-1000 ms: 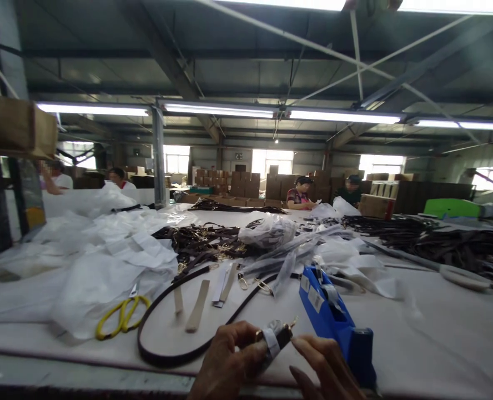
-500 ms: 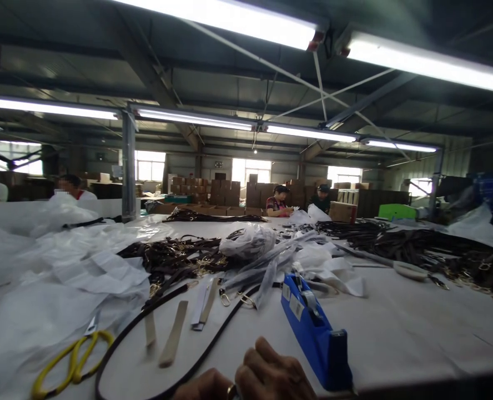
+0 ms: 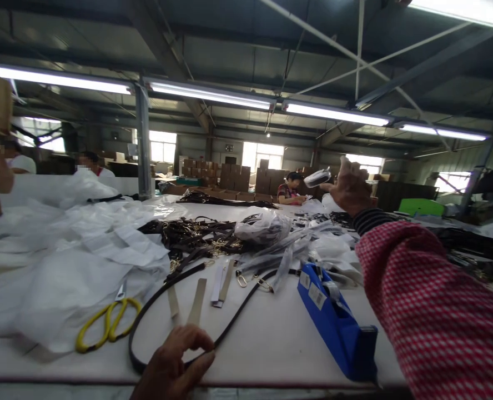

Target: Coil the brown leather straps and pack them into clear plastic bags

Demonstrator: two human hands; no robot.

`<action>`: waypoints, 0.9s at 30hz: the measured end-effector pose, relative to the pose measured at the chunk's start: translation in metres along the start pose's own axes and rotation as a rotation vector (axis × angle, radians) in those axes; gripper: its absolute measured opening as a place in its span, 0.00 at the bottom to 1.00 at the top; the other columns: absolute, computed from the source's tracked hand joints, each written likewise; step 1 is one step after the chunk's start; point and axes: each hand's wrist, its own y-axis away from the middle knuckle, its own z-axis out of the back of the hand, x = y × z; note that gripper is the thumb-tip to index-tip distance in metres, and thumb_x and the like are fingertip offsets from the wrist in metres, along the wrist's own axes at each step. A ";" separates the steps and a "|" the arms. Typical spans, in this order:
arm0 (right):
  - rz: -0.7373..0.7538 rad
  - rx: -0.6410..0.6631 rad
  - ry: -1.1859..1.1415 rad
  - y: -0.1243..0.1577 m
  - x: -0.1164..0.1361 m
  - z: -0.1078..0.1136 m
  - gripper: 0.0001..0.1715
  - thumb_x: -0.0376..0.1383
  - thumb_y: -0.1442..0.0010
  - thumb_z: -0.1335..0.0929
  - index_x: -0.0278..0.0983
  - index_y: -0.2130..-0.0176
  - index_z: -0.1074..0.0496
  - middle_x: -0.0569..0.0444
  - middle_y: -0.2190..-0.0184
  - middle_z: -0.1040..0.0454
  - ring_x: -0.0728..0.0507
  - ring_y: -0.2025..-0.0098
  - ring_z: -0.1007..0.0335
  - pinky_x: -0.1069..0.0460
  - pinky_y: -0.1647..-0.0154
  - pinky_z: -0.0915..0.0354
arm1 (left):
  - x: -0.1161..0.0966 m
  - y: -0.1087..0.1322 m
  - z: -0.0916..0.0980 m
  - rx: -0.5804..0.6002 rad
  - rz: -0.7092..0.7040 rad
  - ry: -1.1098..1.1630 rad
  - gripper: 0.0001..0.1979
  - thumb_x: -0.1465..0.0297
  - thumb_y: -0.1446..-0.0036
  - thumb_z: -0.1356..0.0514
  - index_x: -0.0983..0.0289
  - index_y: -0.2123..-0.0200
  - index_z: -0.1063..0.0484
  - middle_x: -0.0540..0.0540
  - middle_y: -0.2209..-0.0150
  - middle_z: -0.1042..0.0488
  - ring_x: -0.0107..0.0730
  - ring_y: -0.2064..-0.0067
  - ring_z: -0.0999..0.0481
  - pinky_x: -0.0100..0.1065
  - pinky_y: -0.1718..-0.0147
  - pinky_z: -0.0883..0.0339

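My left hand (image 3: 180, 358) is low at the table's front, thumb and bent forefinger closed on a thin black strap (image 3: 240, 314). The strap curves round in a loop, with gold-coloured clasps (image 3: 265, 284) by its far end. My right hand (image 3: 350, 189) is raised over the table's far part, its thumb spread away from the fingers. Just past the thumb tip is a small whitish oval thing (image 3: 318, 178), blurred; I cannot make out its kind or whether it touches the thumb. A blue tape dispenser (image 3: 333, 316) stands left of my right sleeve.
Yellow-handled scissors (image 3: 109, 325) lie left of the strap. Beige strips (image 3: 196, 300) rest inside its loop. Crumpled clear plastic bags (image 3: 75, 272) cover the left side. Piled dark straps (image 3: 196, 236) lie further back. A co-worker (image 3: 290, 189) is across the table.
My right hand, closed low at the front before, has reached up and far out. The left hand now shows more fully, on the strap. The view has shifted left.
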 end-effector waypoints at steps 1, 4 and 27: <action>0.018 0.011 0.010 -0.002 0.005 -0.006 0.11 0.32 0.29 0.34 0.32 0.50 0.25 0.34 0.38 0.34 0.23 0.33 0.46 0.37 0.42 0.42 | 0.001 -0.004 0.000 -0.016 -0.076 -0.120 0.10 0.61 0.38 0.42 0.58 0.62 0.23 0.54 0.59 0.22 0.44 0.57 0.25 0.38 0.58 0.31; 0.220 0.217 0.010 0.034 0.042 -0.041 0.09 0.35 0.31 0.32 0.36 0.52 0.23 0.39 0.43 0.26 0.31 0.41 0.33 0.44 0.47 0.36 | 0.003 -0.015 -0.005 0.025 -0.153 -0.453 0.09 0.71 0.42 0.41 0.58 0.59 0.22 0.57 0.53 0.21 0.52 0.45 0.29 0.46 0.48 0.35; 0.732 0.498 -0.307 0.207 0.130 -0.076 0.08 0.32 0.29 0.37 0.38 0.53 0.28 0.48 0.54 0.20 0.41 0.55 0.25 0.50 0.59 0.32 | -0.019 -0.051 -0.016 0.070 0.227 0.572 0.29 0.44 0.42 0.38 0.62 0.54 0.21 0.58 0.67 0.21 0.46 0.67 0.20 0.38 0.74 0.24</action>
